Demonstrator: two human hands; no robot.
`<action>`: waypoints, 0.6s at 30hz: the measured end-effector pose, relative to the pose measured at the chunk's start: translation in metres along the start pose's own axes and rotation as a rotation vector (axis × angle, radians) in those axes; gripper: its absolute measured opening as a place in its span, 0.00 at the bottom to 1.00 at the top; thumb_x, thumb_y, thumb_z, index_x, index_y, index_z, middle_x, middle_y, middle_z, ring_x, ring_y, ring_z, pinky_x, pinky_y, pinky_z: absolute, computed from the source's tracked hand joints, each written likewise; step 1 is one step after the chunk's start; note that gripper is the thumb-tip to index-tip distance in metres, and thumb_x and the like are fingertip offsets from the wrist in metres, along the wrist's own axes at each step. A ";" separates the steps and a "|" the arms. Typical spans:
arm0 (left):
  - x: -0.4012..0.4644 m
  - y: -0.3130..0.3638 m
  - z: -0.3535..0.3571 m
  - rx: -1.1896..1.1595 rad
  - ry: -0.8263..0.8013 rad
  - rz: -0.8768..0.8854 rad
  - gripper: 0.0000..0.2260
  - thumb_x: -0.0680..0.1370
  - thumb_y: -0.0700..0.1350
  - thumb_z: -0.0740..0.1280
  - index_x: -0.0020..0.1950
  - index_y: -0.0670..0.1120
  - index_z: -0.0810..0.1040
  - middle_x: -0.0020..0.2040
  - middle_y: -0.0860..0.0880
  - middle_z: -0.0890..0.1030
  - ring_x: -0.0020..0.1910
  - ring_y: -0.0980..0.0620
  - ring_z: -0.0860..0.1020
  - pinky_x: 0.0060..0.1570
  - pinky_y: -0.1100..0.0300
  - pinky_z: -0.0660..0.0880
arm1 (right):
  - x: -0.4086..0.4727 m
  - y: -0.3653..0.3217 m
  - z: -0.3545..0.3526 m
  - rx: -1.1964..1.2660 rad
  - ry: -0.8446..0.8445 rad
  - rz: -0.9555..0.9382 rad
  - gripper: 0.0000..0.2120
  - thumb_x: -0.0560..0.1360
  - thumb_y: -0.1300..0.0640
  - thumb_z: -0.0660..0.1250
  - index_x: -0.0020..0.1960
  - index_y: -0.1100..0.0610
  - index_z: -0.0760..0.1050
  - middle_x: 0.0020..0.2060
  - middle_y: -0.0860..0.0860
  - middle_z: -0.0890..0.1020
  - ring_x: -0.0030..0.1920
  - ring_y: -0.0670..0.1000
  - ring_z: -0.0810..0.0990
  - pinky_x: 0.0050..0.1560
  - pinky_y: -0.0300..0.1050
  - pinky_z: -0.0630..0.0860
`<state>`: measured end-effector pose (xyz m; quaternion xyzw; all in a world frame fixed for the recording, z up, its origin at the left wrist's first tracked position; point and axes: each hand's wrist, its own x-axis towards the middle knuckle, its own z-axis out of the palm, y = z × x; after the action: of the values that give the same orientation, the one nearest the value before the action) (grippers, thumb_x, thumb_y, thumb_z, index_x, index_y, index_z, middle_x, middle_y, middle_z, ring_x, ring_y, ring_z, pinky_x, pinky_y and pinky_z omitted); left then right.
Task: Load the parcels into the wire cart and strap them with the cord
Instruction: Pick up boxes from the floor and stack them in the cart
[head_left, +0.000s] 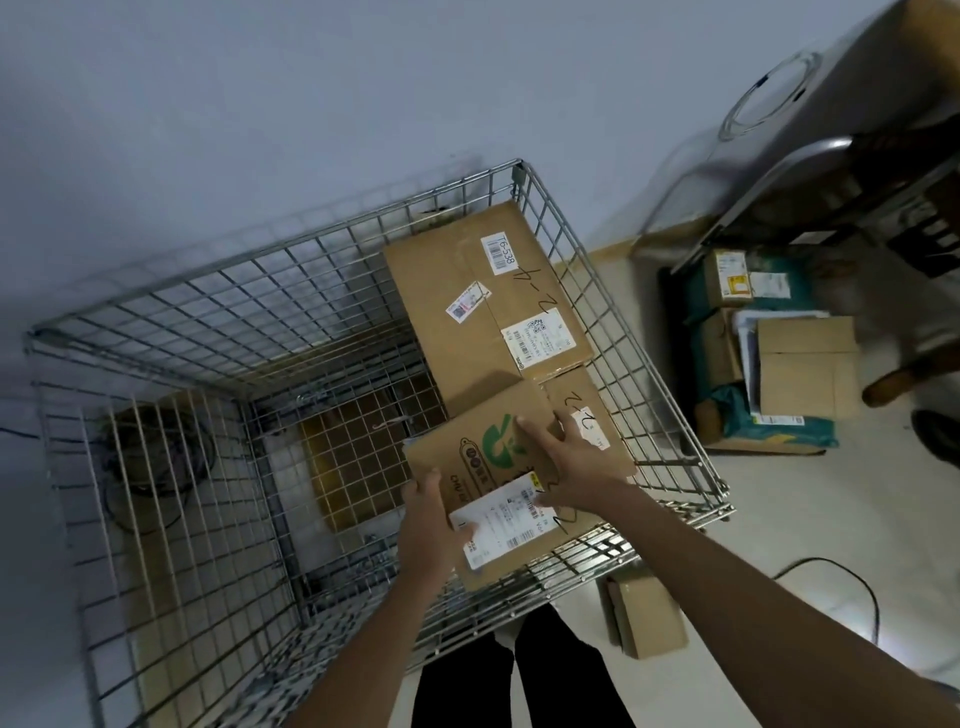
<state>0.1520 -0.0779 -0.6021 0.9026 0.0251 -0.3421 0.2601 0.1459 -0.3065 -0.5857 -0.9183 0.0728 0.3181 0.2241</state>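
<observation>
A cardboard parcel with a green logo (478, 457) and a white label hangs over the near right corner of the wire cart (270, 260). My left hand (431, 519) grips its near left edge, thumb on the label. My right hand (576, 457) lies flat on its top right side. A large brown parcel (467, 301) with several labels sits inside the cart at the far right. Another parcel (592, 415) lies under the held one. A dark coil of cord (156, 457) lies outside the cart's left wall.
A heap of parcels and teal bags (763, 353) lies on the floor to the right, under a metal stand (810, 171). A small box (644, 618) rests on the floor by my legs. A black cable (852, 577) curves nearby. A wall is behind the cart.
</observation>
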 end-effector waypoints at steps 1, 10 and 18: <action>-0.001 -0.001 -0.001 0.003 0.016 0.007 0.39 0.69 0.50 0.77 0.74 0.49 0.59 0.70 0.45 0.61 0.63 0.47 0.74 0.56 0.50 0.78 | 0.001 -0.002 -0.001 0.012 -0.001 0.009 0.55 0.66 0.50 0.78 0.76 0.36 0.41 0.77 0.53 0.39 0.64 0.57 0.72 0.59 0.50 0.78; 0.006 -0.029 -0.018 0.055 0.071 0.035 0.39 0.68 0.53 0.77 0.74 0.51 0.61 0.72 0.47 0.62 0.63 0.48 0.74 0.54 0.51 0.77 | 0.002 -0.012 0.023 0.157 0.023 -0.001 0.56 0.63 0.49 0.79 0.76 0.36 0.43 0.76 0.48 0.41 0.63 0.57 0.72 0.55 0.49 0.80; -0.012 -0.046 -0.016 -0.028 0.200 0.055 0.37 0.67 0.53 0.78 0.71 0.48 0.67 0.67 0.48 0.68 0.61 0.49 0.74 0.49 0.53 0.78 | 0.005 -0.017 0.030 0.183 0.013 -0.026 0.53 0.65 0.50 0.78 0.77 0.37 0.45 0.77 0.50 0.44 0.67 0.56 0.68 0.60 0.50 0.76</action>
<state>0.1418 -0.0283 -0.6050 0.9289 0.0310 -0.2425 0.2783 0.1380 -0.2774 -0.6028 -0.8969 0.0910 0.3014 0.3105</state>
